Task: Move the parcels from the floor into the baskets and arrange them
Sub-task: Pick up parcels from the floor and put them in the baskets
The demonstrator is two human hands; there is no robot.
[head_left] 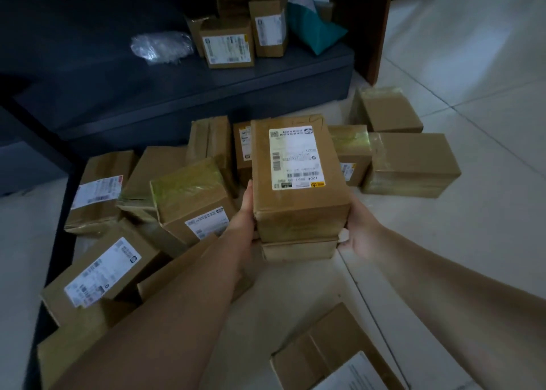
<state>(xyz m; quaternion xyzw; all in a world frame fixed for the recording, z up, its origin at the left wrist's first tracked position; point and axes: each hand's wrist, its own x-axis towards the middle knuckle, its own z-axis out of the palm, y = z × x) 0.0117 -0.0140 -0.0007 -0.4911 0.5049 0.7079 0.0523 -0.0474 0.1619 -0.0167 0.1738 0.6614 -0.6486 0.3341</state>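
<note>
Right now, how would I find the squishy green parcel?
Look at the dark grey platform behind the floor boxes. Brown cardboard boxes stand at its right end, and the teal plastic mailer bag leans just right of them: the only soft green parcel.

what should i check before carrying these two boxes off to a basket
1. Grip on both sides: ok. The left hand and right hand clasp the stacked pair from opposite sides.
2. Top parcel seated squarely on the lower parcel: ok, edges roughly line up.
3. Support under the lower parcel: cannot tell, its underside is hidden.
4. Basket to put them in: cannot tell, none is in view; only a dark shelf holding a few parcels.
5. Path clear: not ok, loose parcels crowd the floor around the stack.
</note>
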